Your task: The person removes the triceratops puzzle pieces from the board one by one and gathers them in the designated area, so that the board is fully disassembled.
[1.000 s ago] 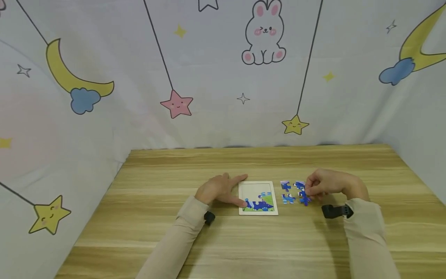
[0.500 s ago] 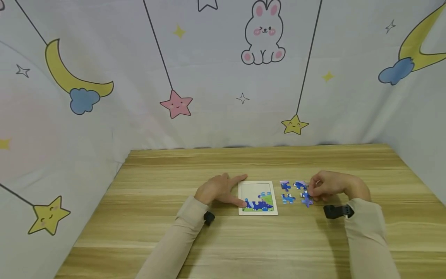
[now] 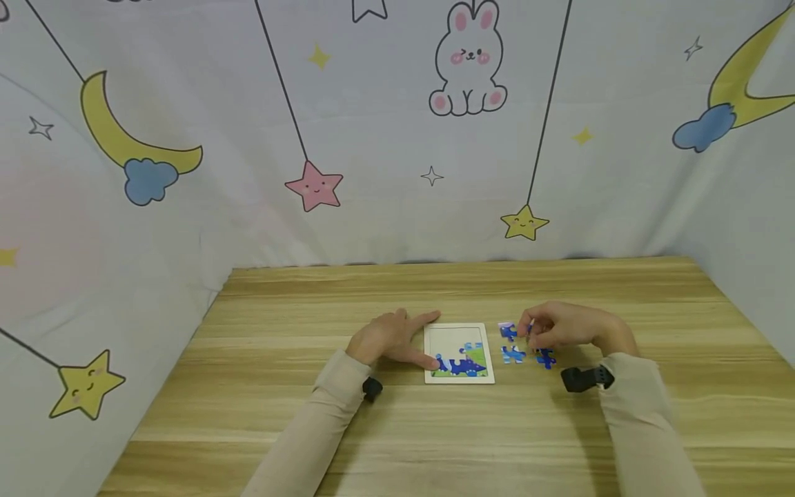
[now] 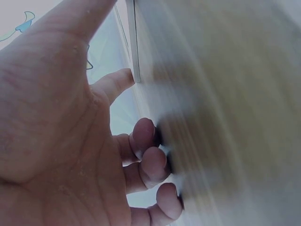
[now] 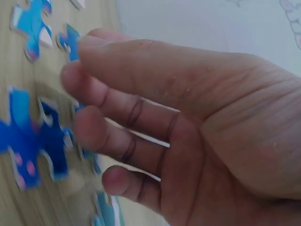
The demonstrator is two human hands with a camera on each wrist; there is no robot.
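A square white puzzle tray (image 3: 428, 352) lies mid-table, its lower part filled with a blue and green picture (image 3: 462, 364). My left hand (image 3: 388, 337) is spread at its left side; the thumb rests on the lower left and the index finger lies by the top left corner. In the left wrist view the other fingertips (image 4: 155, 162) touch the table. My right hand (image 3: 568, 330) hovers over loose blue jigsaw pieces, fingers loosely bent, with no held piece visible. Around it lie one piece (image 3: 507, 331), another (image 3: 513, 355) and a third (image 3: 546, 359). More pieces are partly hidden behind its fingers.
The wood-grain table (image 3: 323, 297) reaches back to a white curtain (image 3: 385, 228) printed with moons, stars and a rabbit. Each wrist carries a small black camera, one on the left (image 3: 372, 388) and one on the right (image 3: 584, 378).
My right hand has shifted left from the lower right piece to above the upper right one, which it now mostly covers. The lower right piece moved slightly right. My left hand stays put.
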